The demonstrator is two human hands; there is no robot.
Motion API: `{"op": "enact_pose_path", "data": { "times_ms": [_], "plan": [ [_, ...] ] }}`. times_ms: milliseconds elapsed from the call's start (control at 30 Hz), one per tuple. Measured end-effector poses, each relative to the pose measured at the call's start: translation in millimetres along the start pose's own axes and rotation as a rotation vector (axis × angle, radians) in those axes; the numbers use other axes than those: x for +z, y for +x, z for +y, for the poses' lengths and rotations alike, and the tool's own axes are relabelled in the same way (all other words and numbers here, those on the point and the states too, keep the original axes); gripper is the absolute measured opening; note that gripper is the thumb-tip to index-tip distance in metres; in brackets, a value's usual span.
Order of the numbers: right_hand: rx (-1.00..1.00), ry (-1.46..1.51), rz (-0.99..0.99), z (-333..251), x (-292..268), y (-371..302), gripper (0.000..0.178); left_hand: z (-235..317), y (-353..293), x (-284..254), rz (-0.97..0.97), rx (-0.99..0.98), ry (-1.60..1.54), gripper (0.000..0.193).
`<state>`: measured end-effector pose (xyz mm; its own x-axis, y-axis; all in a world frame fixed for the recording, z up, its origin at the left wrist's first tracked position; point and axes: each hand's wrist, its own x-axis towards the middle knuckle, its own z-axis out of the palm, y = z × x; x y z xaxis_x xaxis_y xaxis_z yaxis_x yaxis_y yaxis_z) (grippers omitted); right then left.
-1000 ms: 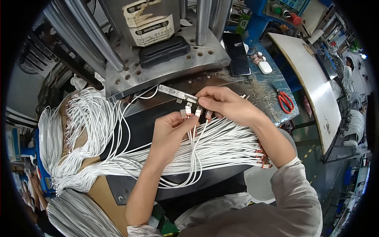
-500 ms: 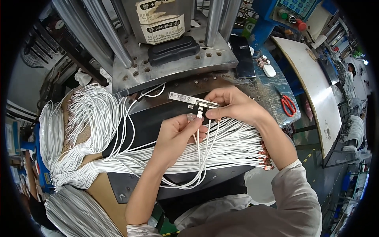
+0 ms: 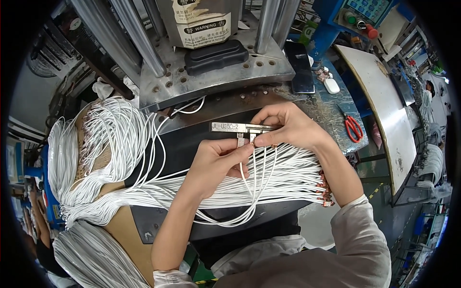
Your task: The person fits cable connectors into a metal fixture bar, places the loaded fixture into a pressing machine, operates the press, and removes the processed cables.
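A narrow engraved metal bar (image 3: 229, 127) is pinched at its right end by my right hand (image 3: 294, 128), with closed fingers. Small metal USB-type connectors on white cables (image 3: 257, 180) hang along its lower edge. My left hand (image 3: 217, 163) is closed, thumb against forefinger, on one cable's metal connector (image 3: 241, 142), held up against the bar's underside. Whether that connector is seated in the bar I cannot tell. Beneath both hands lies a wide bundle of white cables (image 3: 283, 178), with copper-coloured ends at the right.
A steel press base (image 3: 216, 82) with thick columns stands just beyond my hands, a black block (image 3: 216, 57) on it. To the right are a black phone (image 3: 300, 72), a white case (image 3: 331, 85) and red-handled pliers (image 3: 353, 128). Coiled white cables (image 3: 117, 139) are heaped at the left.
The bar has turned from sloping down rightward to almost level. My left hand's connector has come up against its lower edge, left of the others. The view has shifted slightly.
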<state>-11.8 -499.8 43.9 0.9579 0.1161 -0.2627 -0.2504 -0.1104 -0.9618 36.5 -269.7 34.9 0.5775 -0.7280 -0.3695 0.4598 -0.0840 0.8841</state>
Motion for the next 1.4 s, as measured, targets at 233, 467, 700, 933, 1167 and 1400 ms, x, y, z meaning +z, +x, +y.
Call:
{"op": "enact_pose_path", "data": {
  "times_ms": [233, 467, 700, 933, 1167, 1400],
  "plan": [
    [-0.007, -0.012, -0.031, -12.1, 1.0, 4.7, 0.034, -5.7, -1.6, -6.0, 0.043, 0.166, -0.004, 0.028],
    [-0.131, -0.647, -0.039, -19.1, -22.7, 38.2, 0.033, -8.1, 3.4, -22.0, 0.385, 0.348, 0.523, 0.034],
    [-0.678, -1.157, 0.216, -1.9, -13.2, 41.6, 0.034, -10.4, 3.3, -18.7, 0.528, 0.616, 0.872, 0.022],
    [-0.187, -1.5, 0.29, 18.7, -79.0, 125.1, 0.028, 23.0, 64.7, -19.9, 0.804, 0.87, 1.651, 0.023],
    [-0.847, -0.063, 0.225, 67.5, -123.9, 203.7, 0.034, 12.2, 103.8, -45.5, 0.779, 1.001, 1.616, 0.044],
    [-0.491, -1.01, 0.479, 21.6, -91.7, 162.3, 0.035, 17.0, 114.4, -54.8, 0.691, 1.092, 1.499, 0.027]
  ]
}}
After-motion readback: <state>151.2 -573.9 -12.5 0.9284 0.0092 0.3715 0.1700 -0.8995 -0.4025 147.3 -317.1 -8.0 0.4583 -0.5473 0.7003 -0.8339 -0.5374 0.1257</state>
